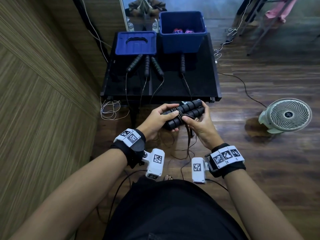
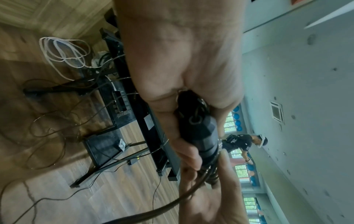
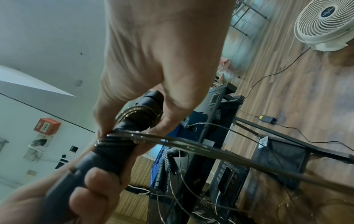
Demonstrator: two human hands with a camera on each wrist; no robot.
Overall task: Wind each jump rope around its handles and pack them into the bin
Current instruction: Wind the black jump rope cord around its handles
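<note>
**Ana:** Head view first, biggest thing down: the low black glossy table is my landmark. At its far side sits the open deep blue plastic bin, with its flat blue lid beside it. Nearer the middle of the table lie four loose black ribbed handles, their thin cords running off the near edge.

**Ben:** And the rope being worked?

**Ana:** Just off the table's near edge, in the air. The left hand has its fingers curled round one end of the pair of black foam jump-rope handles, clamping them together. The right hand pinches the thin dark brown rope against the wraps at the middle of the pair.

**Ben:** What could go wrong?

**Ana:** My guess: if that pinch slackens, the springy turns loosen and slide along the smooth foam. The rope's hanging tail lies close to other cables on the floor, so a pull might snag them. It also looks possible for a cord running off the table to catch and drag a loose handle off the edge.
</note>
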